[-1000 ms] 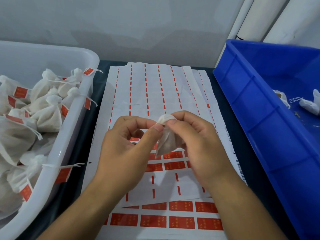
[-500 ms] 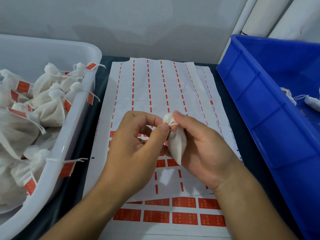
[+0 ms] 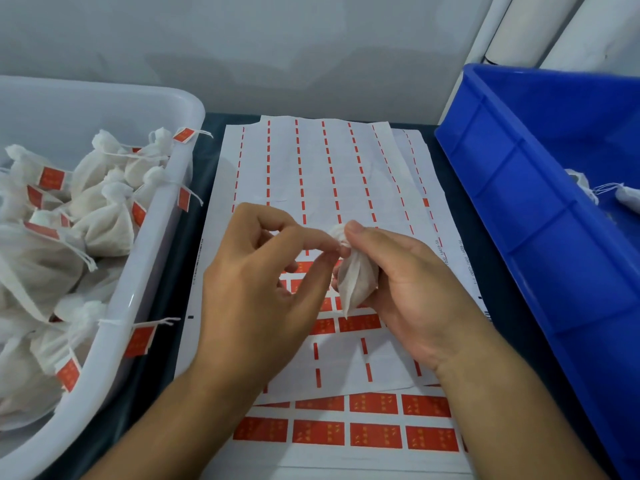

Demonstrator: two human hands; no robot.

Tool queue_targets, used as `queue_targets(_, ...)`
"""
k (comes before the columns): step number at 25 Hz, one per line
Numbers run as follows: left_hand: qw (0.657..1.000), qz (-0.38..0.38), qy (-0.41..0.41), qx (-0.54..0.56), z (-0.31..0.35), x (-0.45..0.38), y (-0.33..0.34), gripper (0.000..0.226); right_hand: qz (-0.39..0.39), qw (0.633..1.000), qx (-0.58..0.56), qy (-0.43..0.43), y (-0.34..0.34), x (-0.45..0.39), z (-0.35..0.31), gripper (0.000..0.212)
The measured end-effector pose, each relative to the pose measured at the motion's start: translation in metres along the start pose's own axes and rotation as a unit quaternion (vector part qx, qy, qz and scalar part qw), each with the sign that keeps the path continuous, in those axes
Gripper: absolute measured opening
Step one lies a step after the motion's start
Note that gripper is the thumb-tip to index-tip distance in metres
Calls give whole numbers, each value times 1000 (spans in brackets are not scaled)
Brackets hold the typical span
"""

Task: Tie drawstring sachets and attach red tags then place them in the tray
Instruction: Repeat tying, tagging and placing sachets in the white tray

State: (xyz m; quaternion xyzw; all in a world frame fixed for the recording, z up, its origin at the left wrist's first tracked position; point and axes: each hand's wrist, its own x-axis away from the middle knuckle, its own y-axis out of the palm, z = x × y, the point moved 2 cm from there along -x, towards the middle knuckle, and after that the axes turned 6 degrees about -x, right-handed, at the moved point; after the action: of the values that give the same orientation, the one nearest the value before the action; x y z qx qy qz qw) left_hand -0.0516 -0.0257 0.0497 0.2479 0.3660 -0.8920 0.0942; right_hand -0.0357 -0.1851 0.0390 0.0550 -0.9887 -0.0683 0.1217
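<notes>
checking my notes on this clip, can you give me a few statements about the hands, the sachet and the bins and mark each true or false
1. The right hand holds the sachet by its gathered neck. True.
2. The sachet in hand already carries a red tag. False: no tag shows on it; the red tags are still on the sheet below.
3. The white tray on the left holds tagged sachets. True.
4. The blue bin sits on the left. False: it is on the right.
5. The left hand lies flat on the sheet. False: it is raised, its fingertips at the sachet's neck.
</notes>
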Motion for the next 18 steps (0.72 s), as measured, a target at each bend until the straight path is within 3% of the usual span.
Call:
queue_targets(5, 995, -53, -57, 69, 2, -2, 1, 7, 40, 994, 100, -15, 2, 3, -3, 38)
queue_targets(13, 981, -63, -156, 92, -7, -4, 4, 8, 42, 964, 236, -116, 3, 3, -3, 27)
queue_targets(18, 989, -25, -136, 52, -9, -4, 4, 8, 48, 960, 239, -140, 7, 3, 1, 19)
